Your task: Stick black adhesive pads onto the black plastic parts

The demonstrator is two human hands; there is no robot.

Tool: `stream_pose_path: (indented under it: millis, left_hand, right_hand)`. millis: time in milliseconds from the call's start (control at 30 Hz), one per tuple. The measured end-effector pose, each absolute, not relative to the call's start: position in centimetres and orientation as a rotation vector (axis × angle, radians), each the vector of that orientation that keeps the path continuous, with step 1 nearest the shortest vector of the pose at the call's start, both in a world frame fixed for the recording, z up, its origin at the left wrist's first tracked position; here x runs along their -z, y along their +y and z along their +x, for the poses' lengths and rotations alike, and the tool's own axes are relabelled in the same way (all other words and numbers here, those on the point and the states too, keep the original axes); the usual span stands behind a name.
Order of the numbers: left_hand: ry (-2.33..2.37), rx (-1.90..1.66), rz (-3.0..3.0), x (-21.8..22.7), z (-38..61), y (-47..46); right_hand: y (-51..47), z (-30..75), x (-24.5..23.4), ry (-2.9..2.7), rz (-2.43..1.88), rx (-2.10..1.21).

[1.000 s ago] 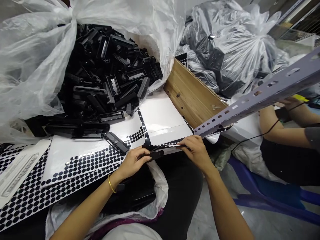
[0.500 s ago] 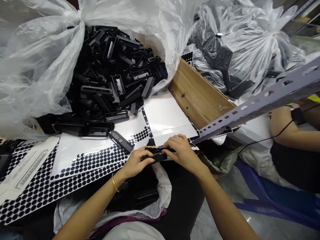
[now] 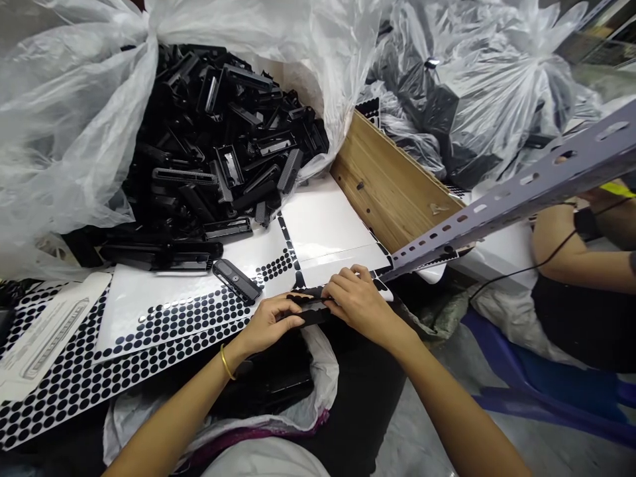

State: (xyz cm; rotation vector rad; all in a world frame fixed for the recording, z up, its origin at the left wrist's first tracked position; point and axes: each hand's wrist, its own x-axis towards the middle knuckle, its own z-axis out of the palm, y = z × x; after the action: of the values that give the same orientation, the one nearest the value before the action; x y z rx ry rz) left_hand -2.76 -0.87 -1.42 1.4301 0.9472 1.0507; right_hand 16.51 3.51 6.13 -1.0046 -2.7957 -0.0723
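A long black plastic part (image 3: 314, 314) lies level between my hands, just over the table's front edge. My left hand (image 3: 272, 323) is closed on its left end, with the thumb along the near side. Over its right end my right hand (image 3: 356, 299) is closed, fingers bent and the tips pressed to it. What lies under those fingertips is hidden. Close by on the left, another black part (image 3: 237, 281) with a ribbed end rests on sheets of round black stickers (image 3: 183, 321). An open white sack (image 3: 325, 371) with black parts inside is below my hands.
A heap of black parts (image 3: 223, 159) spills from a clear plastic bag (image 3: 89, 126). Behind stand a wooden board (image 3: 392, 192) and a slotted metal bar (image 3: 521, 179). A flattened carton (image 3: 54, 331) lies left. At right are another person's arm (image 3: 561, 258) and a purple chair (image 3: 511, 351).
The black part in my hands has turned slightly and shows more of its upper side. My right hand has shifted a little left along it. The whole view has moved slightly.
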Motion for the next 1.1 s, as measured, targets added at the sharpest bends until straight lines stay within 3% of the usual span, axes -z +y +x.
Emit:
stream_pose_path:
  millis: [700, 1100]
  left_hand:
    - [0.902, -1.088, 1.311, 1.4, -3.1, -0.4]
    - [0.896, -1.045, 1.293, 2.6, -1.8, -0.9]
  right_hand:
    - [3.5, 23.5, -5.9, -2.699, -1.019, 0.32]
    - [4.1, 27.4, -5.2, -2.681, -1.167, 0.257]
